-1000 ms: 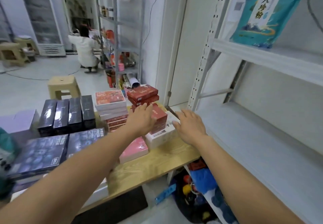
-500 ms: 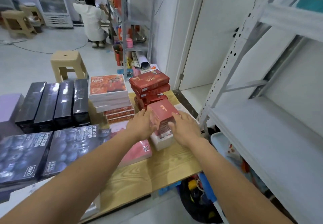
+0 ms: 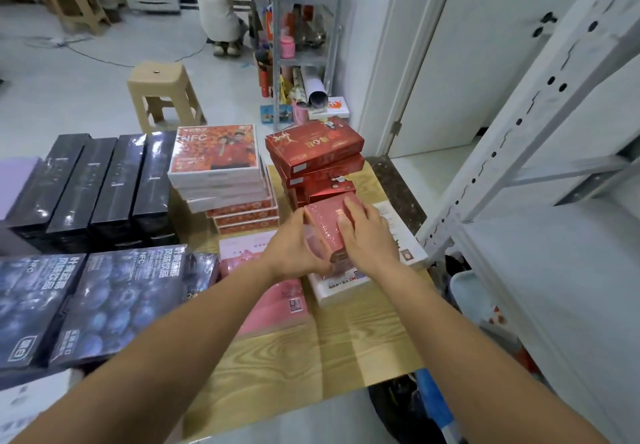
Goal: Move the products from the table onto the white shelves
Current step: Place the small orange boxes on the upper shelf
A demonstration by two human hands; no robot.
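The shelf board (image 3: 554, 270) looks bare — a slotted upright (image 3: 509, 138) stands between it and the table (image 3: 311, 357) edge.

Single wide-angle view here, worn on the head, looking forward and down, close over the wooden table (image 3: 346, 350), with the white shelves (image 3: 554, 263) along the right edge.

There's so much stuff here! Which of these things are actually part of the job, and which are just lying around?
Part of the job:
red box, held by left hand and right hand
red stack
NFC boxes
black boxes
dark blue boxes
pink box
table
white shelf

Just lying about:
beige stool
grey rack
crouching person
bags under the table
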